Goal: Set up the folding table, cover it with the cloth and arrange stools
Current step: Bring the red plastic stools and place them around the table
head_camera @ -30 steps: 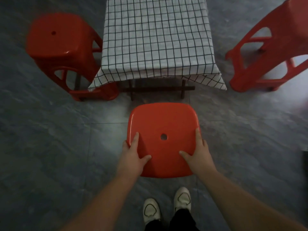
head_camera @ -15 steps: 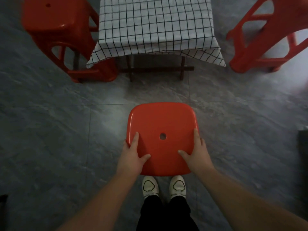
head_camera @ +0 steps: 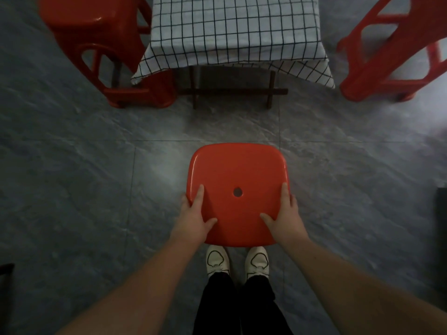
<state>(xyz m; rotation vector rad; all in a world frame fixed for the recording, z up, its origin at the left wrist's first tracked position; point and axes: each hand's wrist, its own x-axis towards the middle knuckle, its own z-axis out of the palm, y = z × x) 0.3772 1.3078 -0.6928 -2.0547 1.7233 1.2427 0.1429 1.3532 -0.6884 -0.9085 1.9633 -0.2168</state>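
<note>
A red plastic stool point(head_camera: 238, 172) with a small hole in its seat is right in front of me, above my shoes. My left hand point(head_camera: 194, 217) grips the seat's left edge, thumb on top. My right hand point(head_camera: 285, 215) grips the right edge the same way. Ahead stands the folding table, covered by a white cloth point(head_camera: 232, 32) with a black grid; its dark wooden legs point(head_camera: 232, 91) show underneath. A second red stool point(head_camera: 101, 49) stands at the table's left side, a third red stool point(head_camera: 396, 52) at its right.
Grey stone-look floor tiles point(head_camera: 72, 189) lie all around. My white shoes point(head_camera: 238, 259) stand just behind the held stool. A dark object point(head_camera: 441, 226) sits at the right edge of view, another point(head_camera: 6, 269) at the lower left edge.
The table and the two side stools have slid up in view, so the gap between them and the held stool has widened. My shoes are now side by side. Both hands keep their grip.
</note>
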